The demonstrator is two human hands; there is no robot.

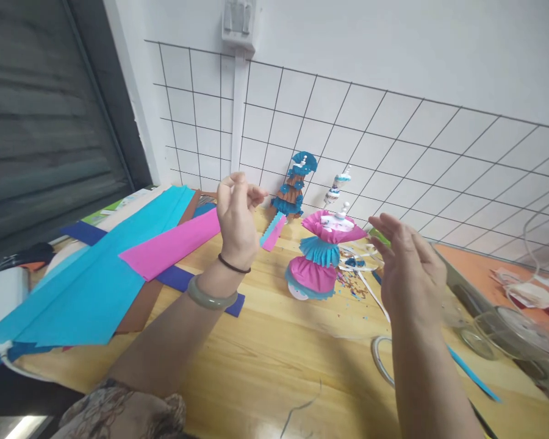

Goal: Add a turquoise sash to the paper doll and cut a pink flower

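My left hand (238, 213) is raised above the table with its fingers curled in; whatever it may hold is too small or hidden to make out. Across from it, my right hand (407, 262) is open, thumb and fingers a little apart. Between the hands stands a tiered paper figure (318, 274) with pleated pink and blue crepe layers and a white top. My right fingertips are near its upper pink ruffle, and I cannot tell whether they touch. Behind it are a blue and brown tiered figure (289, 194) and a small white-and-blue piece (337, 186).
Crepe paper sheets, blue (105, 268) and pink (174, 241), lie at left. A tape roll (380, 360) is near my right forearm. Paper scraps (354, 283) surround the figure's right side. A clear round lid (521, 332) lies at right. A wire grid (370, 131) backs the table.
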